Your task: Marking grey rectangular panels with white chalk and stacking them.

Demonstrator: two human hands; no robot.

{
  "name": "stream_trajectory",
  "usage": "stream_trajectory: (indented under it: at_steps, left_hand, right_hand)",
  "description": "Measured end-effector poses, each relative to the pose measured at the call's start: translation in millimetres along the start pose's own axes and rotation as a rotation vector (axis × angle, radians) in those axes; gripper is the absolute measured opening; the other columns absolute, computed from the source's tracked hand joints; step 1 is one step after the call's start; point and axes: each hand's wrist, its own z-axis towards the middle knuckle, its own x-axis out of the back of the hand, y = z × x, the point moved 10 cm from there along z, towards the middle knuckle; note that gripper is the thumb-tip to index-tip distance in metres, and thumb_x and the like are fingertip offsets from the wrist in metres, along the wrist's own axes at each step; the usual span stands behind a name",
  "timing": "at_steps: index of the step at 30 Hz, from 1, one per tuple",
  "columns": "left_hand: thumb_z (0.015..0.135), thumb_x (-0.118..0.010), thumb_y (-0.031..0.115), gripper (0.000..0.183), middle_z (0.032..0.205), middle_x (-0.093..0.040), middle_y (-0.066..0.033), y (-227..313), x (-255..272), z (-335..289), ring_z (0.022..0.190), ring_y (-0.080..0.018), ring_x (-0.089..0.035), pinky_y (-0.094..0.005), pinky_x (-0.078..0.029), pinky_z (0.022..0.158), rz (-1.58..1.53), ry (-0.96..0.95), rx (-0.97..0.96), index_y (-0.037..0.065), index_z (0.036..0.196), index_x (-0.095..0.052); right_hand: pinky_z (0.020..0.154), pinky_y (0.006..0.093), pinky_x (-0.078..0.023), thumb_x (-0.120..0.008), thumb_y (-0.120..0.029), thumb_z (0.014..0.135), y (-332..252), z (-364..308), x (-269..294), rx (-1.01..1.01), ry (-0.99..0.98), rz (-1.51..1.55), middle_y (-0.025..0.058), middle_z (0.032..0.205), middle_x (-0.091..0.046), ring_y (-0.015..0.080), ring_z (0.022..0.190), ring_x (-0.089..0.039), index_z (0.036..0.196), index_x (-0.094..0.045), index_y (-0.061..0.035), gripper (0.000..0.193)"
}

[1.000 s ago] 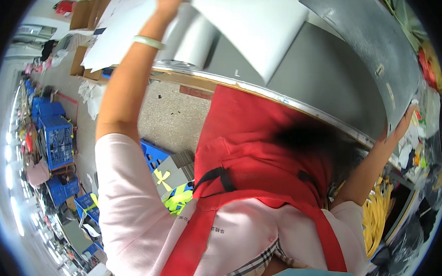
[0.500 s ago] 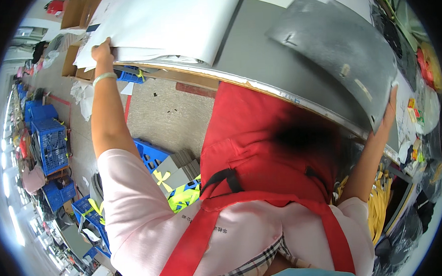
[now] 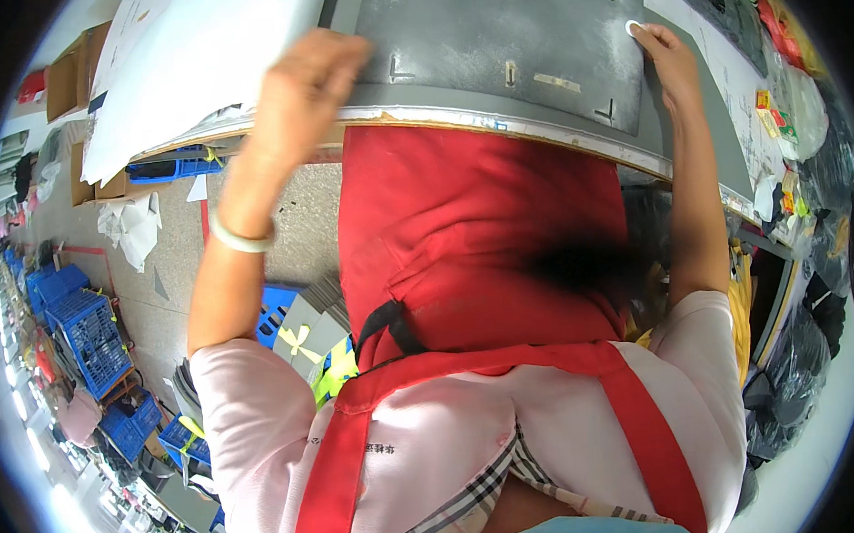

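Note:
A grey, chalk-smudged template board [image 3: 493, 40] with small slots and corner cut-outs lies flat on a larger grey sheet [image 3: 691, 102] on the table. My right hand [image 3: 670, 56] is closed at the board's right edge, pinching a small white round piece [image 3: 633, 29] between thumb and finger. My left hand [image 3: 314, 76] is raised near the board's left edge, beside a large white sheet [image 3: 208, 57]. Motion smears its fingers, so what they hold, if anything, cannot be made out.
The table's front edge [image 3: 497, 123] runs just before my red apron [image 3: 482, 226]. Cardboard boxes [image 3: 76, 77] stand at the far left, blue crates [image 3: 86, 324] on the floor below. Plastic bags [image 3: 797, 117] and a yellow bundle [image 3: 741, 300] sit at the right.
The tilted template board has come down flat on the grey sheet and shifted left. My left hand has left the white sheet's outer edge and moved right; my right hand has moved up and left.

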Motion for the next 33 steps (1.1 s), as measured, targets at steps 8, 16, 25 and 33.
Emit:
stream_trajectory:
  at_steps: [8, 16, 25, 33]
  left_hand:
    - [0.083, -0.078, 0.021, 0.027, 0.1, -0.067, -0.0138, -3, -69, -3, 0.096, -0.0371, -0.064, -0.0419, -0.053, 0.083, 0.162, -0.255, 0.077, 0.001, 0.101, -0.072]
    - [0.081, -0.079, 0.019, 0.024, 0.103, -0.068, -0.0153, -11, -60, -18, 0.103, -0.0365, -0.063, -0.0427, -0.052, 0.09, 0.127, -0.209, 0.1, 0.004, 0.098, -0.073]
    - [0.082, -0.078, 0.017, 0.024, 0.103, -0.068, -0.0126, -2, -65, -19, 0.104, -0.0341, -0.062, -0.0408, -0.052, 0.089, 0.085, -0.256, 0.069, 0.003, 0.1, -0.073]
    - [0.081, -0.077, 0.017, 0.023, 0.098, -0.067, -0.0116, -8, -53, -23, 0.098, -0.0336, -0.063, -0.0418, -0.052, 0.086, 0.114, -0.176, 0.066, 0.003, 0.098, -0.072]
  right_hand:
    - [0.084, 0.0216, -0.039, -0.079, -0.033, 0.088, 10, 13, -11, 0.073, -0.06, -0.067, -0.0056, 0.093, -0.064, 0.0068, 0.088, -0.053, 0.099, -0.074, -0.0064, 0.029]
    - [0.087, 0.0237, -0.042, -0.077, -0.03, 0.089, 13, 12, -17, 0.074, -0.073, -0.054, -0.0013, 0.099, -0.066, 0.0094, 0.093, -0.056, 0.105, -0.073, -0.0045, 0.031]
    - [0.091, 0.023, -0.04, -0.077, -0.03, 0.09, 32, 15, -6, 0.003, -0.066, -0.113, -0.0016, 0.099, -0.065, 0.0091, 0.096, -0.056, 0.105, -0.072, -0.0029, 0.031]
    - [0.087, 0.0227, -0.04, -0.079, -0.032, 0.089, 9, 8, -25, 0.023, -0.084, -0.079, -0.0026, 0.097, -0.065, 0.0092, 0.092, -0.054, 0.105, -0.073, -0.0037, 0.033]
